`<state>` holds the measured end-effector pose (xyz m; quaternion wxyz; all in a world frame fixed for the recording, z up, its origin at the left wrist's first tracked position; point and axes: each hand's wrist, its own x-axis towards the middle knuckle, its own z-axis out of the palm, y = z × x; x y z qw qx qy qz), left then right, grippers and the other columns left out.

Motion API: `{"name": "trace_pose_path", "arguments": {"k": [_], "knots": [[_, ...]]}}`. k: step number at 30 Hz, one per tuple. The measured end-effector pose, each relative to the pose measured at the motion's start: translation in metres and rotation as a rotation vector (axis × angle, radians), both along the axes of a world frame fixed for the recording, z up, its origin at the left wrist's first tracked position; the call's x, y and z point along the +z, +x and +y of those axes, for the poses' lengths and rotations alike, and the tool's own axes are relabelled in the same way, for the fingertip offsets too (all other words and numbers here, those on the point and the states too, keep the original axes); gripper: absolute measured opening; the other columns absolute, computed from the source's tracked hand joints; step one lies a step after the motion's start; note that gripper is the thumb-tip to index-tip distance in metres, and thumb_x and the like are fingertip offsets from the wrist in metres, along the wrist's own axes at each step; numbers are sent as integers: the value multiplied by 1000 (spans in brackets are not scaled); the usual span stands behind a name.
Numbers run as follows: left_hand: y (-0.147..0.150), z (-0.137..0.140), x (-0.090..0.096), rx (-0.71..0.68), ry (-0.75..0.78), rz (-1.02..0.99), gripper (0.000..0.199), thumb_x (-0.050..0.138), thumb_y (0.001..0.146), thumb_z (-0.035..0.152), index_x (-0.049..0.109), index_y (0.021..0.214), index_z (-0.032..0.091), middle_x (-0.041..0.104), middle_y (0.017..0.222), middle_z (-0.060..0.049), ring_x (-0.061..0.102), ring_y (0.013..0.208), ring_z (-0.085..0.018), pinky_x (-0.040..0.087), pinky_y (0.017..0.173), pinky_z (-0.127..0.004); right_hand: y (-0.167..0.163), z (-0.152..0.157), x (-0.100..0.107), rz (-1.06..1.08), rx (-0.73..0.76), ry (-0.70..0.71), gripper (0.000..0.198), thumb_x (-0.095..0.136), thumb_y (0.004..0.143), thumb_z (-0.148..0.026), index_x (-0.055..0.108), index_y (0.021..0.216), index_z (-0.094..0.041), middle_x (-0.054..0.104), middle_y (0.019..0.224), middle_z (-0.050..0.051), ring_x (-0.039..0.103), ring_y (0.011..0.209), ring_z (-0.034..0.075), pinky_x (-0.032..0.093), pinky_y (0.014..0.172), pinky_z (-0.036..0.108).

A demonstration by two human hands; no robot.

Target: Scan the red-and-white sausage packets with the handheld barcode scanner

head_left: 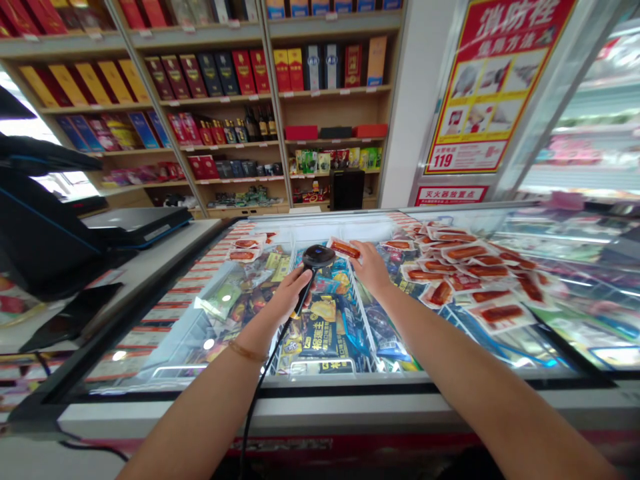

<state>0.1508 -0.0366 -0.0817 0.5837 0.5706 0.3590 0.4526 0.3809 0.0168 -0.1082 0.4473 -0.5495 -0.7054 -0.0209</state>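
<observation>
My left hand (295, 293) is wrapped round the handle of a black corded barcode scanner (319, 255), whose head points forward over the freezer's glass top. Just right of the scanner head, my right hand (369, 267) grips the right end of a vacuum-packed sausage (345, 249). The sausage pack and the scanner head are close together. A heap of similar sausage packs (465, 253) lies on the glass to the right of my right hand. Another small group of sausage packs (245, 248) rests on the glass at the left.
Beneath the glass of the chest freezer (400, 393) are bagged frozen goods (320, 327) in wire baskets. A counter with a black scale-like device (140, 225) stands at the left. Shelves of boxed goods (215, 73) line the back wall. The scanner's cable (257, 390) hangs over the front edge.
</observation>
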Motion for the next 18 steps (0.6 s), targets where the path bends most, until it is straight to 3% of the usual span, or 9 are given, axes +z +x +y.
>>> {"name": "trace_pose_path", "arguments": {"k": [8,14,18], "knots": [[2,-4,4,16,-30,0,43,69,70,57,52,85,20,57,66,1,48,41,-9,35,38,-23,1,1,-5,19,7,-2,43,51,85,-17,51,128,-19,59,122,11,54,116,25,44,101,41],[-2,3,21,392,-137,49,25,52,86,44,49,80,20,52,60,3,46,38,-9,35,38,-23,-13,13,1,53,-28,-42,23,56,81,-21,57,104,-18,64,105,10,58,100,25,46,92,40],[-42,17,47,559,-225,0,25,44,91,41,48,79,19,53,60,2,48,38,-11,38,40,-24,-56,35,24,65,52,-61,18,57,80,-23,58,98,-20,64,100,6,59,94,22,46,87,36]]}}
